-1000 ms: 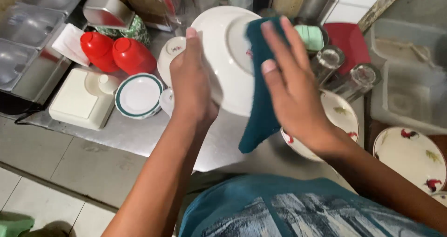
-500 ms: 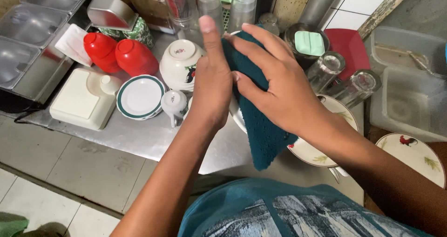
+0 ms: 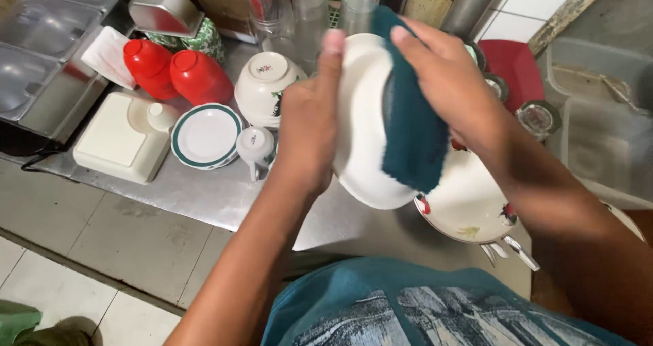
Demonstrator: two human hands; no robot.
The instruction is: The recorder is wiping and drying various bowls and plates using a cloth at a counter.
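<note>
head | left hand (image 3: 307,134) grip closed on white plate (image 3: 364,125) rim, plate tilted above steel counter (image 3: 204,196) | right hand (image 3: 452,87) grip presses teal cloth (image 3: 411,132) against plate face | flowered plate (image 3: 469,203) below

Soft, even indoor light, mild sheen on the steel counter (image 3: 204,196), slight motion blur throughout.

Left hand (image 3: 309,125) raised mid-frame, back toward camera, fingers curled in grip, fingertip (image 3: 333,41) straight up; left forearm runs down to lower left. Right hand (image 3: 449,80) opposite, close beside, palm pressed flat, fingers spread toward left hand; right forearm slants to lower right corner. Both elbows bent
</note>
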